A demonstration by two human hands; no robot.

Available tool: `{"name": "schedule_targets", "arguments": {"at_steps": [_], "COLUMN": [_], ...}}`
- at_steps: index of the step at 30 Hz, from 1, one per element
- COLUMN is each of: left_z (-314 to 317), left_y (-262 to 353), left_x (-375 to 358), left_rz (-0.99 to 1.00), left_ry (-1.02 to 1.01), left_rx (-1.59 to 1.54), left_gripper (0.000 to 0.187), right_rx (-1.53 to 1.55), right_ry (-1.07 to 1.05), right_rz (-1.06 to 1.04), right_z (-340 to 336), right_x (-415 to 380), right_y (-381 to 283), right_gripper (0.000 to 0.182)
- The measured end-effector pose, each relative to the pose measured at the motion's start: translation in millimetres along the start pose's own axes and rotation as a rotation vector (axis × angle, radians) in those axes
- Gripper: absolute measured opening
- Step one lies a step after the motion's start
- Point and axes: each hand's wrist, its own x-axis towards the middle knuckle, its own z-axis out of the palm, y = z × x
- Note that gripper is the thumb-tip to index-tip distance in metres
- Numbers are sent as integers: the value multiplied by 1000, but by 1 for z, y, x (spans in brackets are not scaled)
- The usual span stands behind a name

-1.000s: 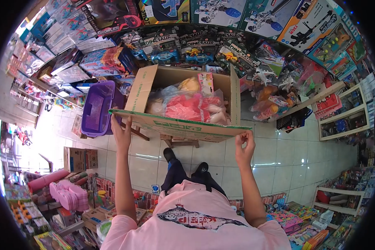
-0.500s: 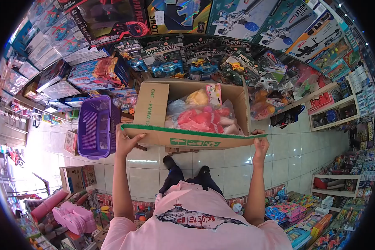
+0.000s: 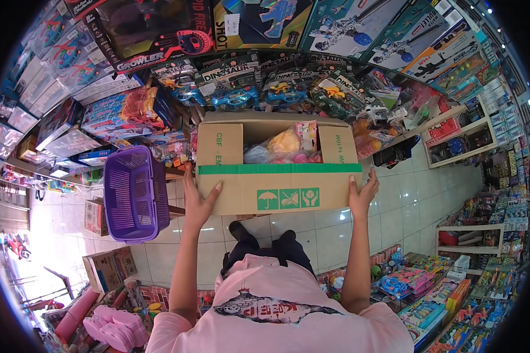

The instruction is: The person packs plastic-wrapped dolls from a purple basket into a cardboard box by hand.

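A brown cardboard box (image 3: 235, 199) with green tape and printed symbols stands in front of me. Its two end flaps lie inward, and the front flap covers the near part of the opening. Through the gap I see a doll in clear plastic wrapping (image 3: 284, 143), with yellow and pink parts. My left hand (image 3: 198, 197) grips the left end, thumb on the front flap and fingers along the side. At the right end, my right hand (image 3: 363, 193) holds the box the same way, its fingers partly hidden behind the corner.
A purple plastic basket (image 3: 136, 194) stands left of the box. Behind it hang packaged dinosaur toys (image 3: 232, 82) below large boxed toys (image 3: 153, 29). A white-framed shelf (image 3: 462, 138) is at the right. Pink foam shapes (image 3: 115, 326) lie at lower left; tiled floor (image 3: 288, 223) is underfoot.
The front flap has swung inward over the opening, hiding more of the doll. The right end flap now lies inward too. Both hands have shifted from the flap's corners to the box's ends.
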Motion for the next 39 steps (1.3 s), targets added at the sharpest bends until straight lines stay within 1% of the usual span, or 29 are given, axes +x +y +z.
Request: {"name": "schedule_targets", "arguments": {"at_steps": [2,3,5,6,8,9,11,12,14,15,18,20,21,23,24,25,26,27,28,29,30,31,32,33,35,36,37,38,39], "left_z": [-1,1,6,3,-3,-3,-2,-5,-15,-21,-41,-48,-52,-58,-58,-57,-56,-53,-46,-39,-30,-18,-5,6,27,38,49,55,54], "left_y": [-1,-4,-9,-7,2,4,6,8,14,18,26,25,26,28,28,28,27,26,23,18,8,-5,-13,-14,-16,-20,-24,-28,-29], "left_x": [-2,-2,-3,-2,-2,-3,-11,-13,-17,-19,-32,-40,-43,-47,-45,-41,-36,-28,-17,-6,5,16,28,39,61,67,73,74,75], "left_rz": [-348,-350,-235,-235,-250,-248,-156,-156,-256,-255,-242,-329,-327,-554,-553,-563,-572,-572,-446,-318,-317,-295,-272,-273,-238,-237,-277,-317,-315], "left_ry": [-276,-278,-221,-221,-274,-267,-205,-203,-270,-267,-243,-312,-315,-336,-338,-363,-386,-381,-373,-366,-364,-367,-369,-365,-278,-277,-267,-258,-258], "left_rx": [-531,-531,-363,-361,-268,-265,-259,-255,-214,-209,-145,-226,-226,-347,-347,-337,-327,-325,-320,-313,-308,-347,-387,-383,-286,-282,-324,-366,-364], "left_gripper": [80,80,73,73,65,65,59,59,54,54,51,52,52,56,56,61,67,67,72,77,77,80,84,84,79,79,75,70,70], "right_rx": [185,184,240,242,235,242,204,209,197,203,240,246,246,314,349,353,456,558,562,563,561,566,546,525,482,435,439,529,618], "right_ry": [-54,-56,-393,-394,-372,-371,-397,-399,-438,-438,-534,-711,-711,-846,-914,-910,-884,-858,-861,-775,-688,-688,-674,-663,-638,-610,-610,-587,-561], "right_rz": [-70,-70,189,189,136,132,139,137,109,108,127,112,115,97,85,86,19,-51,-54,-58,-62,-64,-5,54,52,58,59,150,240], "right_z": [9,5,-9,-8,-7,-7,-11,-14,-22,-28,-49,-58,-58,-58,-57,-51,-39,-27,-17,-4,9,20,32,43,71,78,78,77,75], "right_x": [1,3,9,9,11,14,16,17,20,20,23,29,32,35,37,39,41,44,51,60,69,79,89,98,114,116,114,113,113], "right_y": [7,4,-4,-1,5,7,13,15,19,20,21,25,28,32,34,37,40,42,39,33,26,18,10,4,-2,-3,-6,-9,-14], "right_gripper": [50,50,47,47,41,41,36,36,35,35,36,37,37,49,57,57,65,73,73,75,76,76,78,79,77,75,75,71,67]}}
